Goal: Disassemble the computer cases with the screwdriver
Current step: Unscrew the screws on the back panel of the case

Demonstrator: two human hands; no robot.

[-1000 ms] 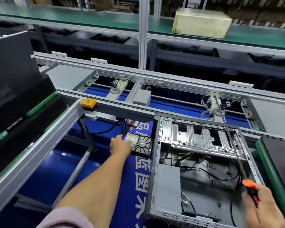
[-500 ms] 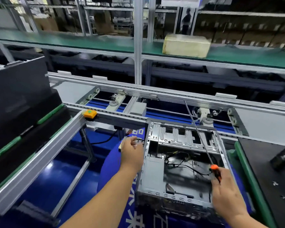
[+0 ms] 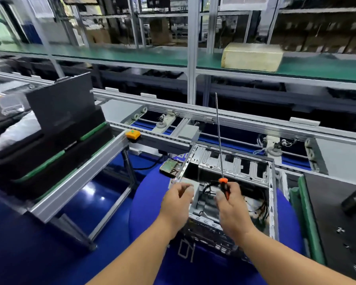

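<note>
Computer case [image 3: 232, 194] on blue mat [image 3: 144, 204]; right hand [image 3: 231, 210] grips screwdriver [image 3: 222, 182], left hand [image 3: 176, 204] loose.

White glyphs on blue mat [image 3: 144, 202], illegible.

Head camera, one wide view, looking forward and down over the bench.

It sits above and just behind the two forearms, which come in from the bottom edge and meet near the centre. The open case [image 3: 230, 182] lies close below, a little right of centre. The conveyor rail [image 3: 255, 122] crosses mid-frame and the green shelf [image 3: 132, 54] runs beyond it, with racks blurred at the top. Straight lines bow toward the edges. It is the only view, so nothing is shared.
</note>
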